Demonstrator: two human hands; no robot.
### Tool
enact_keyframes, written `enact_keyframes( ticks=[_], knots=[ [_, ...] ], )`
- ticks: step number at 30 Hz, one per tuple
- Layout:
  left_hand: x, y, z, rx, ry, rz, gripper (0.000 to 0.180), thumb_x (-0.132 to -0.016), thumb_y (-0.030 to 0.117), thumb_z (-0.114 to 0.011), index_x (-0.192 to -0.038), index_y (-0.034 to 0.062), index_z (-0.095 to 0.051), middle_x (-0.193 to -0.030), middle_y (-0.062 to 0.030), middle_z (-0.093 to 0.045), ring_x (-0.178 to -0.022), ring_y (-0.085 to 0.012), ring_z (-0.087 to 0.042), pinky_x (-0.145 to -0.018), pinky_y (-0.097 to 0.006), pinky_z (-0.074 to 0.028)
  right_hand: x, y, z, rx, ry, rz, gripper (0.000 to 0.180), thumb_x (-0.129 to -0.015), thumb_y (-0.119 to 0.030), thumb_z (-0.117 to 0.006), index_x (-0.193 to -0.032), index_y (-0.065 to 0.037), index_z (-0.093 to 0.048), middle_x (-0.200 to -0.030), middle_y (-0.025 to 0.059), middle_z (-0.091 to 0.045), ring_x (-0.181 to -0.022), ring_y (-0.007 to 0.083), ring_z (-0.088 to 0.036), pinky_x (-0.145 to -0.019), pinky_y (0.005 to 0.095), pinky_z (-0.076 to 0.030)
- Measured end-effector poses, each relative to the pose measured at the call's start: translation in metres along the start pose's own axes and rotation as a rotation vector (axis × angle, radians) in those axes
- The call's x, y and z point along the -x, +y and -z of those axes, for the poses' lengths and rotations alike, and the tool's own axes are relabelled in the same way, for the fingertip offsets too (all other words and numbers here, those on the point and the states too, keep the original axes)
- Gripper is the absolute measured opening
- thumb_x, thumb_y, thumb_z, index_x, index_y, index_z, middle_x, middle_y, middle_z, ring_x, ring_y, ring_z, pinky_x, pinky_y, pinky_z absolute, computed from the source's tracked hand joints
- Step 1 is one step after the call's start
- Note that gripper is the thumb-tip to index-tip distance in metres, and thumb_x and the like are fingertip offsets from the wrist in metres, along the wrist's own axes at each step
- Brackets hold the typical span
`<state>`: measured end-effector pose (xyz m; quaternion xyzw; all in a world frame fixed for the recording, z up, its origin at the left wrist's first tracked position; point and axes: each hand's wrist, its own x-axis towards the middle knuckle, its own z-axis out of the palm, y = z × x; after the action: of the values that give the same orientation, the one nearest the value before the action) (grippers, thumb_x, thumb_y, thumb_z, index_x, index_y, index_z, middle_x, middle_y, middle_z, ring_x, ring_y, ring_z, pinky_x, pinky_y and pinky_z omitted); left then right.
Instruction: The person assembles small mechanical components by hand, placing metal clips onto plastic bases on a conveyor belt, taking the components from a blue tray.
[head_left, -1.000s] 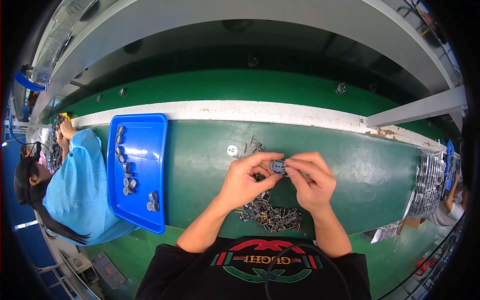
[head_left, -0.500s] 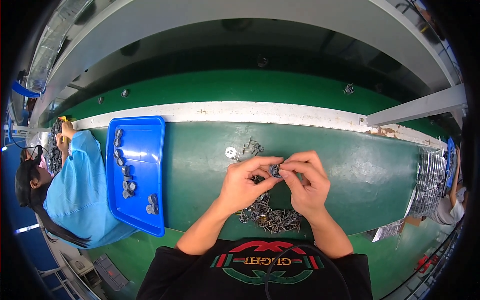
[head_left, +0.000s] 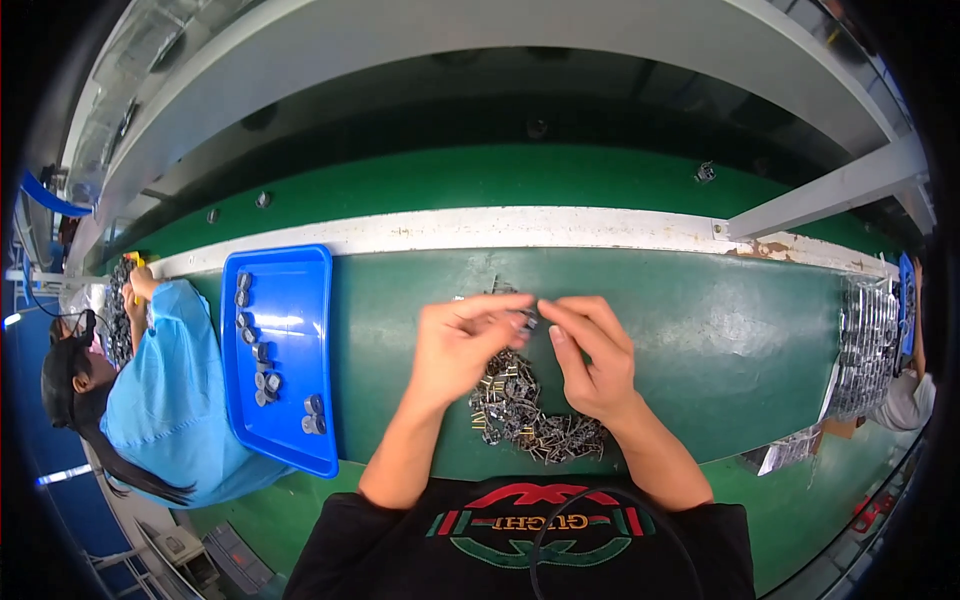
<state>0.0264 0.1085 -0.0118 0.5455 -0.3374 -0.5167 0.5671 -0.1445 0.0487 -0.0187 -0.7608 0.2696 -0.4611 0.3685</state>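
Note:
Between the thumb and fingers of my left hand [head_left: 455, 345] is a small round dark-grey part [head_left: 528, 319], partly hidden and smeared by motion. My right hand [head_left: 592, 358] is just to the right of it, thumb and forefinger slightly apart, with nothing visible between them. Below both hands, a heap of small metal parts with prongs [head_left: 520, 405] lies on the green tabletop [head_left: 700, 340]. A few more pronged pieces show beyond my left hand, mostly covered by it.
A blue tray [head_left: 328, 400] with several round grey parts [head_left: 268, 382] stands on the left. Beside it sits a co-worker in a blue smock [head_left: 170, 380]. A white ledge [head_left: 480, 222] borders a darker green strip with scattered parts. Stacked clear packs [head_left: 862, 345] are at right.
My hands have drawn slightly apart; the round part stays with my left hand while my right fingers have come off it. The whole view has shifted a little.

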Motion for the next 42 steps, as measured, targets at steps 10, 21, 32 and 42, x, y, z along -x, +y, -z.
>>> enact_keyframes(
  ticks=[10,21,32,42],
  knots=[
    [-0.149,0.021,0.091,-0.824,0.548,-0.256,0.022,-0.085,0.013,-0.071,-0.104,0.0014,-0.075,-0.088,-0.0142,-0.075,-0.078,-0.0206,-0.073,-0.074,-0.031,-0.055,-0.012,0.013,-0.017,0.324,-0.294,0.149,0.042,-0.078,0.003,-0.067,-0.119,-0.006,-0.066,-0.118,0.0056,-0.063,-0.098,0.0280,-0.056,-0.084,0.0383,-0.049],
    [-0.182,0.040,0.171,-1.094,0.747,-0.292,0.040,-0.083,0.034,-0.072,-0.108,0.0032,-0.072,-0.104,-0.0196,-0.072,-0.102,-0.0359,-0.068,-0.091,-0.043,-0.052,-0.005,0.019,-0.002,0.271,-0.142,0.056,0.013,-0.087,-0.006,-0.069,-0.100,-0.004,-0.071,-0.092,0.0087,-0.063,-0.074,0.0248,-0.062,-0.065,0.0355,-0.053],
    [-0.150,0.041,0.272,-1.452,0.690,-0.154,0.024,-0.080,0.016,-0.076,-0.100,0.0033,-0.071,-0.102,-0.0160,-0.071,-0.099,-0.0306,-0.068,-0.087,-0.040,-0.054,-0.007,0.015,0.005,-0.626,-0.117,-0.660,0.012,-0.096,-0.006,-0.064,-0.105,0.002,-0.068,-0.093,0.0056,-0.068,-0.071,0.0118,-0.065,-0.064,0.0255,-0.052],
    [-0.036,0.024,0.012,-0.392,0.121,-0.276,0.034,-0.078,-0.006,-0.072,-0.111,0.0004,-0.068,-0.109,-0.0095,-0.068,-0.095,-0.0166,-0.068,-0.084,-0.029,-0.057,-0.003,0.025,0.018,-0.304,0.058,-0.320,0.016,-0.086,0.003,-0.072,-0.102,0.000,-0.072,-0.096,0.0085,-0.070,-0.086,0.0162,-0.067,-0.070,0.0280,-0.054]
  ],
)
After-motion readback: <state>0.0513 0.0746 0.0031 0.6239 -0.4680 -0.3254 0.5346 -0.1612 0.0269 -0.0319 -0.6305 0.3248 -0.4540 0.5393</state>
